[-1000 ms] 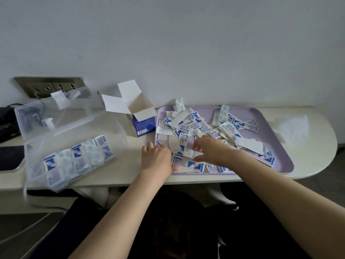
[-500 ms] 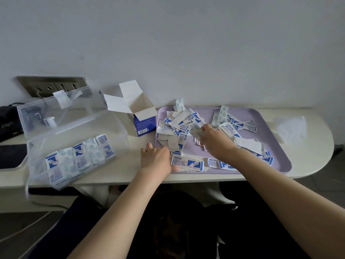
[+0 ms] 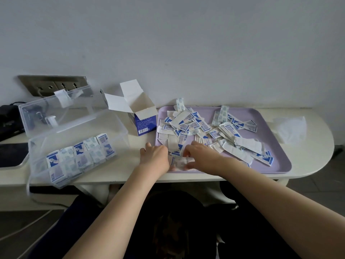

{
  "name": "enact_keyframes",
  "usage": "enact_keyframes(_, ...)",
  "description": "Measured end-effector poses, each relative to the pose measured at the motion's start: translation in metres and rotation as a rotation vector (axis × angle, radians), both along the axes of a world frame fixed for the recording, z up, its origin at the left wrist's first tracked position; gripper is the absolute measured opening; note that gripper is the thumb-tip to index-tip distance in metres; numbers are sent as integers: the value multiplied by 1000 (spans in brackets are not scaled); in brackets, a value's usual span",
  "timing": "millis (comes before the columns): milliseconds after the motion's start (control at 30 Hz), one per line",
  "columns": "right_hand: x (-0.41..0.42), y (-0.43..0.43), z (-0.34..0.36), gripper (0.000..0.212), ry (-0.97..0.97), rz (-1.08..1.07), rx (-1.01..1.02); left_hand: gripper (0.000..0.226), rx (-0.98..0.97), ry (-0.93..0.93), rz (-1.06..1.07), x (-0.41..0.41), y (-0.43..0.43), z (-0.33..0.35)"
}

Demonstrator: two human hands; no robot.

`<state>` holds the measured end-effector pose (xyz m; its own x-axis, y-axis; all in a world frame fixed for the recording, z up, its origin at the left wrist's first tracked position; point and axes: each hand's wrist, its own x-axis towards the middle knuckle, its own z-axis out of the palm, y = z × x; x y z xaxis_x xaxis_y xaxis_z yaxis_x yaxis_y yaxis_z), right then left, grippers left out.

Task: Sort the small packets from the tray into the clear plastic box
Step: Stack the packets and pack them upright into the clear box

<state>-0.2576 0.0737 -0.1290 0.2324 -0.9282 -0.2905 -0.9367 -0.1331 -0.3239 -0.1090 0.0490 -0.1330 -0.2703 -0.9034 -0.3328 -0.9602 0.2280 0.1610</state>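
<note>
A lilac tray (image 3: 276, 165) holds a loose pile of blue-and-white packets (image 3: 207, 128). At its near left corner both hands meet over a small stack of packets (image 3: 180, 161). My left hand (image 3: 155, 156) grips the stack's left end with curled fingers. My right hand (image 3: 199, 156) pinches its right end. To the left stands the clear plastic box (image 3: 119, 128), lid open, with a row of packets (image 3: 80, 156) stood along its front.
An open blue-and-white carton (image 3: 143, 120) stands between box and tray. A crumpled clear wrapper (image 3: 291, 128) lies at the table's right end. A dark phone (image 3: 13, 154) and a wall socket panel (image 3: 54, 85) are at the far left. The table edge runs just under my wrists.
My right hand has come back from the middle of the pile to the tray's near left corner, meeting the left hand on the small stack. The left hand barely moved.
</note>
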Motion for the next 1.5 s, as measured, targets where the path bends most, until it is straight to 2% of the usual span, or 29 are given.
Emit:
enact_keyframes(133,2,2,0,41,25,40,-47,28,-21,12,-17,0,2,1)
enact_keyframes(333,1,3,1,34,-51,-23,47,35,43,-6,-50,2,3,6)
enact_keyframes(467,3,5,-1,25,4,33,23,34,21,-31,-64,1,7,5)
enact_keyframes(633,9,4,-7,27,85,90,-108,24,-143,27,-105,-2,9,10)
enact_keyframes(833,3,0,11,23,-56,-20,-184,14,-401,147,-60,-4,9,16)
enact_keyframes(933,-5,0,14,19,-34,-23,-182,9,-293,221,-43,-3,9,15)
enact_keyframes(1000,-7,2,13,35,-16,-6,-132,9,-138,248,-28,-4,11,12)
enact_keyframes(1067,-7,6,10,48,11,42,-73,18,-38,206,-42,-6,12,7)
enact_keyframes(1167,-5,4,6,50,22,75,-108,22,-47,144,-57,-6,11,1)
enact_keyframes(1300,-2,-1,10,49,46,-2,-263,26,-67,141,-56,-6,9,0)
enact_keyframes(1400,-2,-3,13,50,-49,-95,-368,29,-49,170,-47,-6,10,2)
enact_keyframes(1500,-4,-3,13,36,-99,-57,-361,30,-39,171,-44,-6,9,2)
